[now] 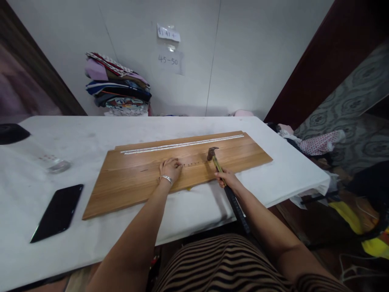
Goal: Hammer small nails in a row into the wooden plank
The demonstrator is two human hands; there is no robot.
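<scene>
A wide wooden board (136, 182) lies flat before me, with two thin white strips (182, 144) along its far side. My left hand (171, 168), a silver bracelet at its wrist, rests on the middle of the board. Its fingers are drawn together at the left end of a row of several small dark marks or nails (191, 164); what they pinch is hidden. In my right hand (226, 178) is a claw hammer (217, 164), gripped partway along its handle. The rusty hammer head hangs over the board, right of the row. A thin dark nail-like piece (144, 170) lies to the left.
A white-covered table (91, 129) carries the board. On it at left are a black phone (57, 211) and a clear bottle (45, 156) on its side. Folded clothes (118, 87) are stacked against the wall. Fabric (322, 142) lies beyond the table's right edge.
</scene>
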